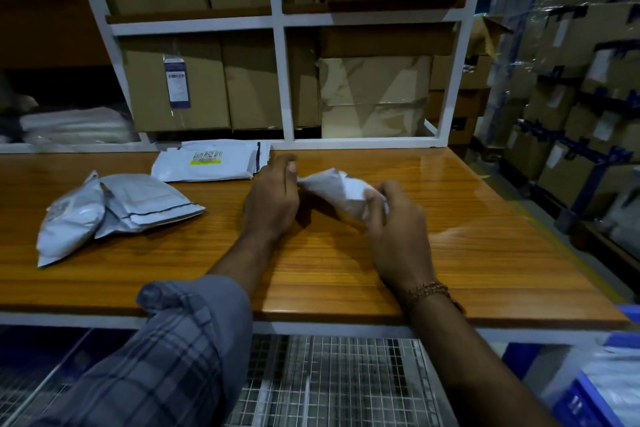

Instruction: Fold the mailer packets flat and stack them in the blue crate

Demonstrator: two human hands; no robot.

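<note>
At the far left of the wooden bench [329, 274], two filled grey mailer packets [104, 211] lie overlapping, the left one tilted on its long edge against the right one. Behind them and slightly to the right, a flat stack of mailers [207, 163] rests near the back edge of the bench, a printed label with a yellow strip facing up on the top one.

The left hand [272, 198] is positioned just right of that flat stack, above the bench surface. Its fingers are held together and gently curved, the thumb tip raised; the fingertips meet the left end of a crumpled white mailer packet [334, 191]. Whether the left fingers actually pinch the packet cannot be told, since the palm side is hidden. A plaid sleeve [180, 350] covers the left forearm.

The crumpled packet sits between both hands, raised slightly off the bench at centre.

The right hand [394, 225] grips the right end of the packet, fingers curled round it. A beaded bracelet [427, 291] circles the right wrist.

The blue crate [581, 395] appears at the lower right corner, below bench level, with pale packets visible inside, blurred.

Behind the bench, a white shelf frame [278, 55] holds cardboard boxes [221, 83]. Wrapped cartons [571, 55] stand stacked at far right.
</note>
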